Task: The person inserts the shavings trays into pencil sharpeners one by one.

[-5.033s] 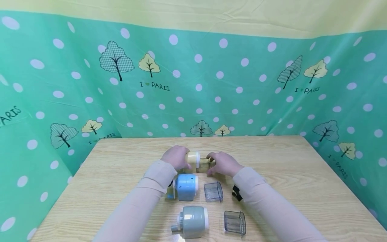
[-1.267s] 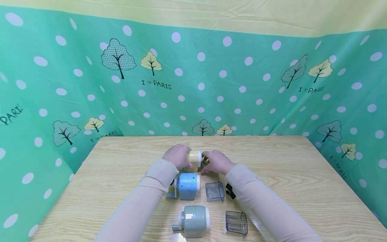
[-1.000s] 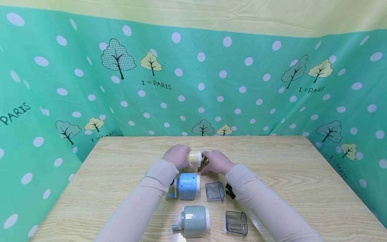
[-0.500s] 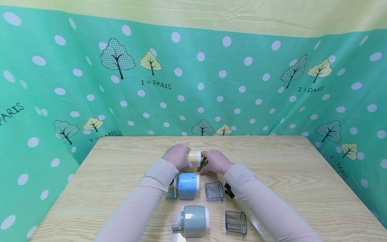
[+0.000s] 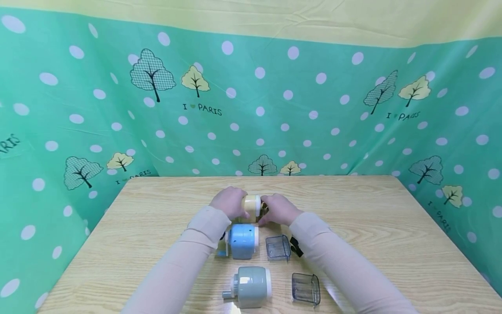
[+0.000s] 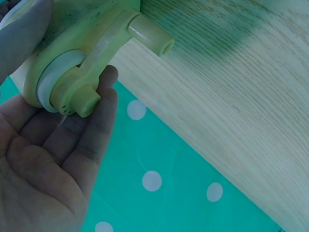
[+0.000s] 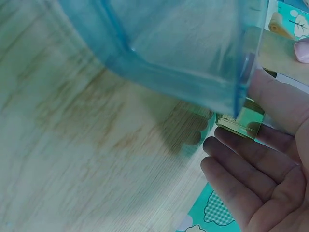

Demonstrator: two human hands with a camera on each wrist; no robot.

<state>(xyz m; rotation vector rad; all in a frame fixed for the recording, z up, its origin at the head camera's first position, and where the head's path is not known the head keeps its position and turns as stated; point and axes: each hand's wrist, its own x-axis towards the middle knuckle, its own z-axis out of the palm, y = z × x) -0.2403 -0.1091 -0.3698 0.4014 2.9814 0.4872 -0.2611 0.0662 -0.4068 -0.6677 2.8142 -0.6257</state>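
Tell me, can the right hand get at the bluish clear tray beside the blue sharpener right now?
Probably, but only after freeing its grip: the right hand holds the yellowish clear drawer, while the bluish clear tray lies uncovered close by.

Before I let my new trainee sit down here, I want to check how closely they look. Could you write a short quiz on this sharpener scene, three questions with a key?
1. Fill in the blank: the left hand holds the ____ sharpener.
2. True or false: in the head view, the grey sharpener is closer to the bottom edge than the blue sharpener.
3. How many unheld clear drawers lie on the table? A) one B) two C) three

Key:
1. Yellow; it grips the yellow sharpener.
2. True.
3. B; one is beside the blue sharpener and one beside the grey.
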